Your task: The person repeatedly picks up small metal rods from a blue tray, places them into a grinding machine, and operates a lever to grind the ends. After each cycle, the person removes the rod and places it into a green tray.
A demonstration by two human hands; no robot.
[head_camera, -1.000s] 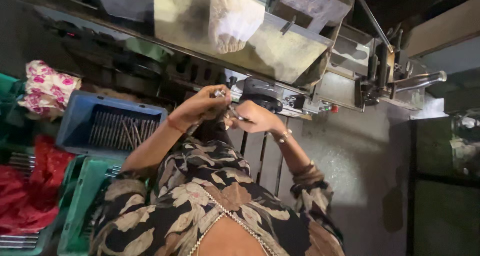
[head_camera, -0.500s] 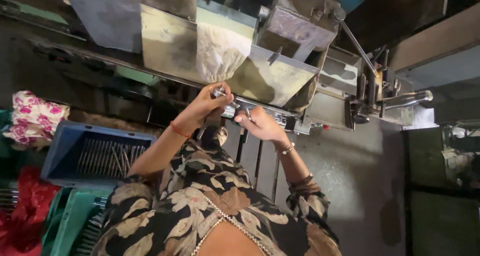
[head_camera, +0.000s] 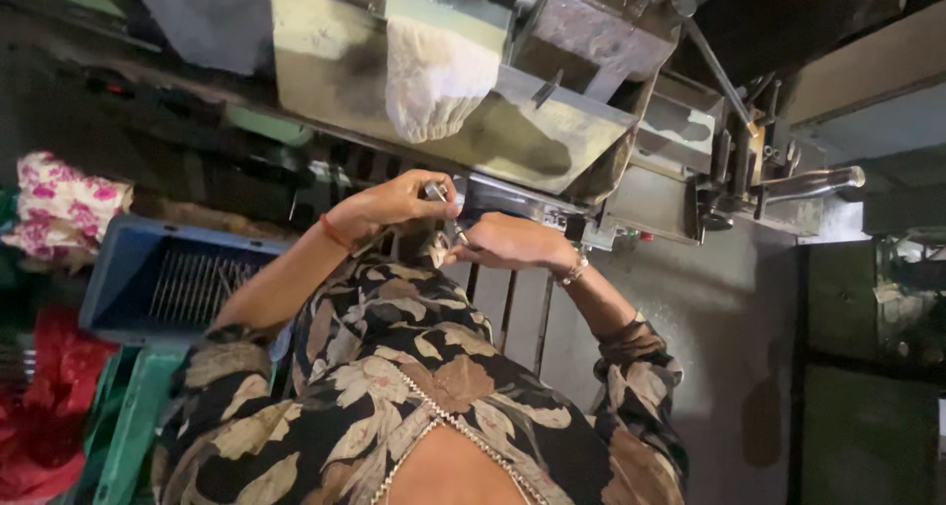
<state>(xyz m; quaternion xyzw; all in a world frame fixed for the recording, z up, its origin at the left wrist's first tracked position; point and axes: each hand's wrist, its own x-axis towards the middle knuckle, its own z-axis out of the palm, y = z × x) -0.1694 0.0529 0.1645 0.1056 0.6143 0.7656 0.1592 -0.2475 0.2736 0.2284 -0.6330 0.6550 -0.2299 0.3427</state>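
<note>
My left hand (head_camera: pixel 386 209), with a red thread at the wrist, pinches a small metal cylinder (head_camera: pixel 435 190) at its fingertips. My right hand (head_camera: pixel 512 241), with a bracelet on the wrist, is closed on a thin metal piece (head_camera: pixel 459 235) just below that cylinder. Both hands meet in front of a grey metal machine (head_camera: pixel 650 200), under its slanted hopper (head_camera: pixel 493 131). My patterned black and beige sleeves fill the bottom of the view.
A white cloth bag (head_camera: pixel 434 76) hangs over the hopper. A shiny lever handle (head_camera: pixel 813 182) sticks out at the right. A blue crate (head_camera: pixel 118 278) of metal rods sits at the left, with a green crate (head_camera: pixel 128 416), red cloth (head_camera: pixel 39 406) and pink floral cloth (head_camera: pixel 64 204).
My hands stay together at the machine, and the left fingers have shifted on the small cylinder. The view has swung, so the crates now sit lower at the left.
</note>
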